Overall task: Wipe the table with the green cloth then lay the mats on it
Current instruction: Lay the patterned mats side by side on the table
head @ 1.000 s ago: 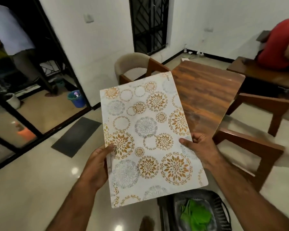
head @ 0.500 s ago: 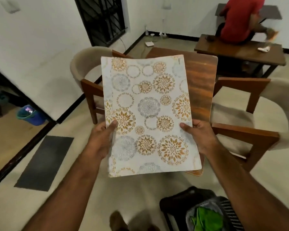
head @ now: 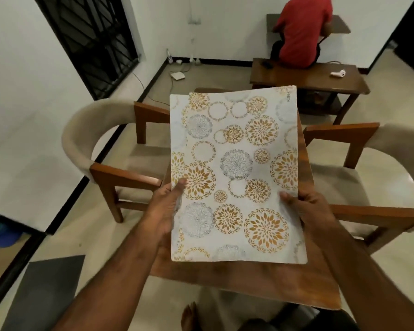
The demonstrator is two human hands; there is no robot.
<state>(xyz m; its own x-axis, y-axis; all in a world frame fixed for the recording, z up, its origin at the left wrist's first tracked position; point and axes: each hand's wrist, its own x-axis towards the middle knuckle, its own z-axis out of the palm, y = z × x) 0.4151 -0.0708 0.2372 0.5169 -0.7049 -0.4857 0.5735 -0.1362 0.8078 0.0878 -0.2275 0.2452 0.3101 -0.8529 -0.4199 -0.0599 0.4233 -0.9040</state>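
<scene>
Gripping the mats (head: 237, 163) by both near sides with left hand (head: 163, 211) and right hand (head: 306, 209), thumbs on top. Reaching out past the fingers, above the table (head: 249, 278), not down yet. Could slide apart and fall if tipped.

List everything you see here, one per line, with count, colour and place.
mat: at least one, white with gold and grey flowers, held over the table
table: one, brown wood, under the mat
left chair: one, beige with wood frame, left of the table
right chair: one, beige, right of the table
bench: one, dark brown, far side
person in a red shirt: one, sitting on the bench, back turned
window grille: one, black, left wall
floor mat: one, dark grey, lower left
left hand: one, grips the mat's left edge
right hand: one, grips the mat's right edge
</scene>
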